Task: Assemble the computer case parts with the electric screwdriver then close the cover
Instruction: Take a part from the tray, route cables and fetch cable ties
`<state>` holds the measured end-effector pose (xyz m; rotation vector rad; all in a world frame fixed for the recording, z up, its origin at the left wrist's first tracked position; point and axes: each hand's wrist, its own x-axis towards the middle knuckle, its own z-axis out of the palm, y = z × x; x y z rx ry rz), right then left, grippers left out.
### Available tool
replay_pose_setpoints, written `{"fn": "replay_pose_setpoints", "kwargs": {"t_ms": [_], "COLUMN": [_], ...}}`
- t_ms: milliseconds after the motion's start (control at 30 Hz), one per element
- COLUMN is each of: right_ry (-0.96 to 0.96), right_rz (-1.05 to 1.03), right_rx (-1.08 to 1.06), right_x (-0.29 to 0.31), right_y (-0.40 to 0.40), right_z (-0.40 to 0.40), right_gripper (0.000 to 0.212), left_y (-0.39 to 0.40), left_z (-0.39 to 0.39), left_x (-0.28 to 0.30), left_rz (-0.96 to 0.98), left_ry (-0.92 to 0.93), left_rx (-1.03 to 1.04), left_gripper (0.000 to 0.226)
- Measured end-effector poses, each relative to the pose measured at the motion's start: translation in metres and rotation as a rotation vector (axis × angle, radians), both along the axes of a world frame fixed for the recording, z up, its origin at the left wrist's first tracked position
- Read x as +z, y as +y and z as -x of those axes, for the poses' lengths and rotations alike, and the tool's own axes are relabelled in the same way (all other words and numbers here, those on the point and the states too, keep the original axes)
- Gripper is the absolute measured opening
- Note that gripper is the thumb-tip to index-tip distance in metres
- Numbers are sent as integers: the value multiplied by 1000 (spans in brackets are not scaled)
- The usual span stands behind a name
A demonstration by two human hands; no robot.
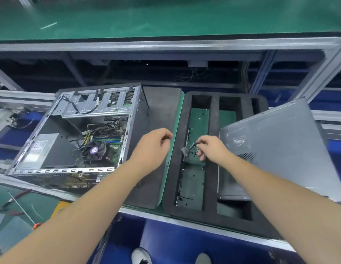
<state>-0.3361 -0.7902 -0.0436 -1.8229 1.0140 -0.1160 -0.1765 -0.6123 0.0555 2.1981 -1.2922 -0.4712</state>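
The open computer case (70,134) lies on its side at the left, with the motherboard, fan and power supply exposed. Its grey cover panel (280,149) leans on the right side of a black foam tray (213,115). Many small black screws (193,168) lie in the tray's long left compartment. My right hand (211,147) hovers over that compartment and pinches a small dark part with a grey tip (186,150). My left hand (154,145) is over the dark mat (158,111) beside the case, fingers curled against the thumb, with nothing visible in it.
The work sits on a conveyor line with aluminium rails. A green-topped shelf (165,20) runs across above. At the lower left, thin tools and wires (19,204) lie on a green surface. Below the bench edge I see a blue panel and shoes.
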Motion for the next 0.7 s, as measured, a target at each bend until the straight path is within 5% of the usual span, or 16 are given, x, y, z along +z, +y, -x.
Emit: {"fn": "replay_pose_setpoints", "kwargs": {"t_ms": [200, 333, 500, 600, 700], "right_ry": [-314, -390, -373, -335, 42], "right_rz": [-416, -568, -570, -488, 74], "right_rx": [-8, 14, 24, -38, -158], "right_x": [42, 58, 61, 51, 30], "right_y": [-20, -27, -33, -41, -60], "right_z": [18, 33, 53, 66, 88], "right_gripper": [19, 21, 23, 24, 29], "left_y": [-37, -56, -76, -86, -85], "left_z": [22, 36, 50, 53, 44], "left_x": [-13, -12, -11, -20, -40], "left_rz": [-155, 31, 110, 136, -11], "left_ry": [251, 634, 870, 787, 351], "left_rx": [15, 168, 229, 297, 276], "left_gripper": [61, 15, 20, 16, 13]}}
